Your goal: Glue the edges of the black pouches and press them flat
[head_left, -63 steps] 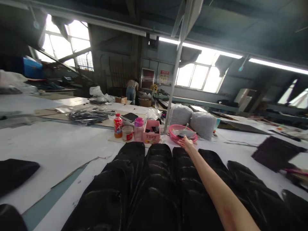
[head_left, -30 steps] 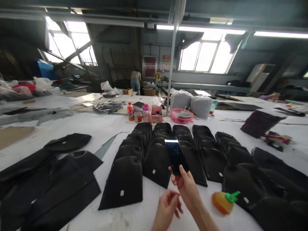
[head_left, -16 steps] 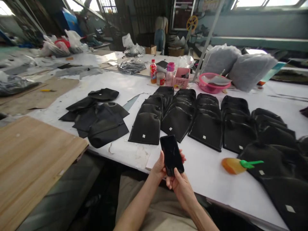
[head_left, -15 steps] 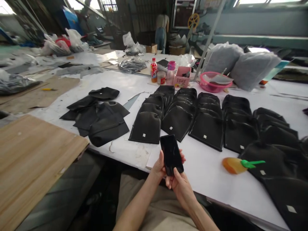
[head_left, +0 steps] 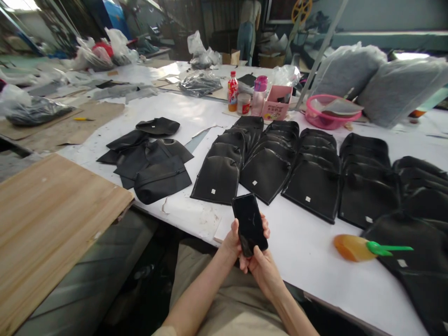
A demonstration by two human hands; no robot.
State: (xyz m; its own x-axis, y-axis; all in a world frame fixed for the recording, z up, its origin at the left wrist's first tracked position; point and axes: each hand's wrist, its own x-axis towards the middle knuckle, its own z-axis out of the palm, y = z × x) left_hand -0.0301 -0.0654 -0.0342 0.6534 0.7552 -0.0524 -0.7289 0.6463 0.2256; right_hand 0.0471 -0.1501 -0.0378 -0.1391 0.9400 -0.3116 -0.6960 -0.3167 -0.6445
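Over the table's front edge I hold a black smartphone, its screen dark and facing me. My left hand is closed round it, thumb on the left side and fingertips showing past the right edge. My right hand grips the lower end, with the thumb on the bottom of the screen. Just beyond the phone lie overlapping rows of black leather-like pieces, several with small white stickers. To the left is a loose pile of similar black pieces.
An orange squeeze bottle with a green nozzle lies at right on the white table. Behind the rows stand a drink bottle, a pink box and a pink basin. A wooden board is at left. Someone stands far back.
The view has shifted a little, so the table items sit farther right and the far ones higher. Both hands keep the phone in nearly the same grip.
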